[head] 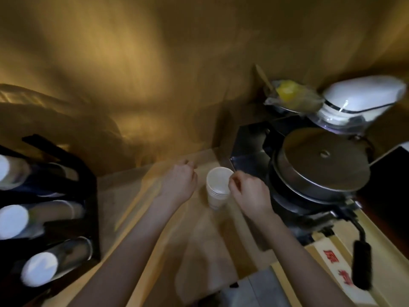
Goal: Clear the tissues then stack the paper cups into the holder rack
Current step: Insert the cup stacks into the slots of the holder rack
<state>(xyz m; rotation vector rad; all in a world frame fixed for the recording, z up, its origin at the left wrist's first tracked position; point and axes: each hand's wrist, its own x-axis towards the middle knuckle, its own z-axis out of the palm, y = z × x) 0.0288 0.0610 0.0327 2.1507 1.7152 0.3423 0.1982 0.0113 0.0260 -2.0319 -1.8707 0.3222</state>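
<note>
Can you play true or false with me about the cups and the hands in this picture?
1. The stack of white paper cups stands upright on the counter. True.
2. The right hand is beside the cups. True.
3. The black holder rack is on the right side. False: it is on the left.
4. The rack has no cups in it. False: cup stacks already lie in its slots.
5. The left hand is holding a spoon. False: no spoon shows in it.
</note>
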